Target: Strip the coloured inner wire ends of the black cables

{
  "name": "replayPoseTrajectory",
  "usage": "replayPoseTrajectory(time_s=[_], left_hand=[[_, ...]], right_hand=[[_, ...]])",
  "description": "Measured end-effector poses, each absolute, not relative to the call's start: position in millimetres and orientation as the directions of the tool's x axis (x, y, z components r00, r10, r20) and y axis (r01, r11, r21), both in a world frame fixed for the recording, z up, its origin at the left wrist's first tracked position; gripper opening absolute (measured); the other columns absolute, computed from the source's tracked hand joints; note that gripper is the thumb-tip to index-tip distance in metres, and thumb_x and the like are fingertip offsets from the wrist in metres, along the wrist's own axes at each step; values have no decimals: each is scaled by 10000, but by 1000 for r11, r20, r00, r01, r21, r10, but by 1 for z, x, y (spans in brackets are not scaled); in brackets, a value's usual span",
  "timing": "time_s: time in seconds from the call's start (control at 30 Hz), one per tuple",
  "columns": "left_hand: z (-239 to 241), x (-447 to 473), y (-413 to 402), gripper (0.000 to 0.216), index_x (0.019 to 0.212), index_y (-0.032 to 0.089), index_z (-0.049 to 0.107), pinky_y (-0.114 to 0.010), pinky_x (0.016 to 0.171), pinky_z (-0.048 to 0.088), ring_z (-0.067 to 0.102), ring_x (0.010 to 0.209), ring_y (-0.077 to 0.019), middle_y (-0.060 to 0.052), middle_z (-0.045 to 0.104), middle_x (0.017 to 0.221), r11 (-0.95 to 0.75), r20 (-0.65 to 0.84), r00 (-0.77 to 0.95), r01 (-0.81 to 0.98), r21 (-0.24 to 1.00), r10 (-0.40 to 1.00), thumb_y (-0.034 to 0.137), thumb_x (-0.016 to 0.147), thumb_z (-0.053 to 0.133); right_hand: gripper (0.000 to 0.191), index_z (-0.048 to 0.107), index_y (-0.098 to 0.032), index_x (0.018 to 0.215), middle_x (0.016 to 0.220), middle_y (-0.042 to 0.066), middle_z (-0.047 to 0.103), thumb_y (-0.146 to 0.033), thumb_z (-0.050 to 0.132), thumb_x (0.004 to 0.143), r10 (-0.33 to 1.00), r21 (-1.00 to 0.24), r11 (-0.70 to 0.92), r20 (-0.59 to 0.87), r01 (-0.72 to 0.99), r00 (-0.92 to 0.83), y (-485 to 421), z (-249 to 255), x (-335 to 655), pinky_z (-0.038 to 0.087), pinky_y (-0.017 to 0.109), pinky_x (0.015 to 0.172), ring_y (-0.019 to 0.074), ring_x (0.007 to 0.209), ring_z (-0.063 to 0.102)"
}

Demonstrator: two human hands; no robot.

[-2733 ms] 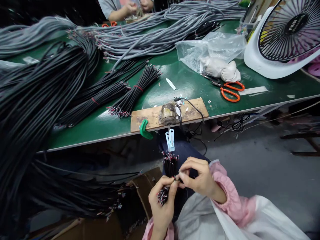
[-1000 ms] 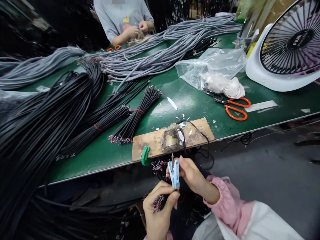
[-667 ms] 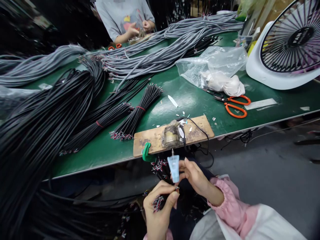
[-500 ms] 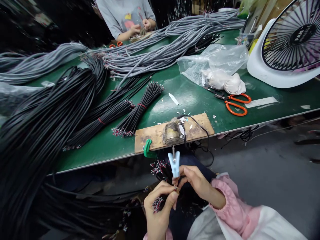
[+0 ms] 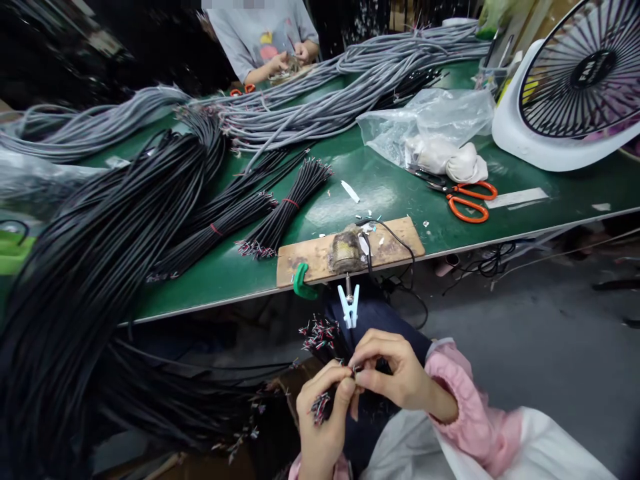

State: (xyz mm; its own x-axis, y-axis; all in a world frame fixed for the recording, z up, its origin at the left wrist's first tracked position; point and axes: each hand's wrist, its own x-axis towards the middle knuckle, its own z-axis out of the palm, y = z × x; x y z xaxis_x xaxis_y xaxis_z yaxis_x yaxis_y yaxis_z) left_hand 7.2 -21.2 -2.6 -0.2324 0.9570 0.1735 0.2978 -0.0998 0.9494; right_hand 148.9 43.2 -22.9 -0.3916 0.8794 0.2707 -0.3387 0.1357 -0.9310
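My left hand (image 5: pixel 323 410) is closed around a bunch of black cables, whose red and white wire ends (image 5: pixel 319 408) poke out beside the thumb. Thumb and forefinger pinch a cable end at the front. My right hand (image 5: pixel 393 370) meets it there, fingers pinched on the same cable end; the tip is mostly hidden. Just beyond the hands, a light blue clothespin (image 5: pixel 349 308) hangs at a metal rod (image 5: pixel 349 281) on the table edge, touching neither hand. Another bunch of cable ends (image 5: pixel 320 333) stands behind my left hand.
A wooden board (image 5: pixel 310 261) with a wrapped block (image 5: pixel 346 252) is held by a green clamp (image 5: pixel 303 283). Black cable bundles (image 5: pixel 287 210) lie left, grey cables (image 5: pixel 300 113) behind. Orange-handled scissors (image 5: pixel 470 200) and a fan (image 5: pixel 535 113) are right. A co-worker (image 5: pixel 270 47) sits opposite.
My right hand has moved from beside the clothespin down to the left fingertips. A gap now separates hands and clothespin. The view has shifted slightly.
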Motion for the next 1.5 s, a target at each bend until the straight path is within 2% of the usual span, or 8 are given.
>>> replayPoseTrajectory(time_s=[0.2, 0.3, 0.43, 0.57, 0.73, 1.1, 1.3, 1.5], left_hand=[[-7, 12, -25, 242, 674, 200, 668, -229, 566, 445, 543, 492, -124, 45, 587, 511, -23, 93, -242, 276, 961, 966, 231, 914, 650], [-9, 12, -25, 202, 704, 202, 691, -219, 534, 422, 540, 481, -115, 49, 589, 529, -24, 82, -248, 229, 973, 965, 230, 902, 671], [-11, 10, -24, 142, 742, 209, 720, -216, 538, 431, 566, 489, -112, 48, 617, 568, -31, 67, -232, 157, 987, 970, 207, 883, 698], [-13, 9, -24, 121, 749, 214, 736, -226, 556, 445, 587, 517, -122, 40, 638, 588, -48, 74, -230, 119, 992, 970, 191, 867, 718], [-14, 10, -22, 110, 737, 212, 738, -238, 536, 439, 583, 498, -129, 35, 648, 583, -78, 96, -240, 83, 993, 966, 185, 844, 740], [-17, 10, -25, 117, 744, 227, 714, -272, 619, 449, 565, 513, -138, 52, 634, 539, -67, 95, -228, 128, 990, 969, 203, 858, 728], [-17, 13, -24, 248, 649, 204, 675, -267, 543, 428, 512, 470, -141, 41, 570, 474, 22, 32, -349, 148, 989, 936, 322, 863, 719], [-16, 14, -23, 290, 630, 190, 669, -235, 437, 373, 491, 440, -131, 24, 554, 484, 66, -21, -358, 113, 991, 933, 370, 852, 722]], right_hand=[[205, 706, -155, 819, 728, 47, 627, -301, 643, 949, 891, -943, 268, 321, -199, -320, 37, -20, 150, 448, 258, 585, 151, 660, 561], [277, 672, -156, 806, 730, 36, 585, -362, 600, 975, 881, -946, 246, 310, -212, -359, 38, -21, 151, 431, 264, 608, 150, 676, 540], [359, 617, -154, 772, 740, 3, 526, -477, 657, 923, 857, -928, -66, 135, -366, -497, 40, -29, 148, 378, 221, 522, 98, 576, 474], [391, 579, -152, 789, 643, -41, 512, -503, 744, 841, 731, -746, -491, -73, -449, -678, 41, -37, 143, 290, 178, 419, 50, 437, 418], [402, 582, -142, 767, 546, -55, 508, -485, 792, 776, 650, -620, -645, -136, -448, -748, 41, -39, 141, 253, 172, 393, 57, 415, 421], [436, 568, -151, 788, 621, -62, 470, -557, 720, 836, 786, -814, -461, -189, -353, -589, 45, -42, 147, 293, 189, 432, 47, 453, 389], [367, 708, -123, 935, 764, 2, 574, -478, 738, 851, 793, -805, -384, -36, -452, -608, 45, -44, 147, 362, 184, 430, 53, 495, 477], [255, 731, -137, 799, 784, 30, 602, -385, 777, 841, 869, -880, -215, 25, -424, -494, 45, -41, 146, 459, 200, 515, 92, 606, 549]])
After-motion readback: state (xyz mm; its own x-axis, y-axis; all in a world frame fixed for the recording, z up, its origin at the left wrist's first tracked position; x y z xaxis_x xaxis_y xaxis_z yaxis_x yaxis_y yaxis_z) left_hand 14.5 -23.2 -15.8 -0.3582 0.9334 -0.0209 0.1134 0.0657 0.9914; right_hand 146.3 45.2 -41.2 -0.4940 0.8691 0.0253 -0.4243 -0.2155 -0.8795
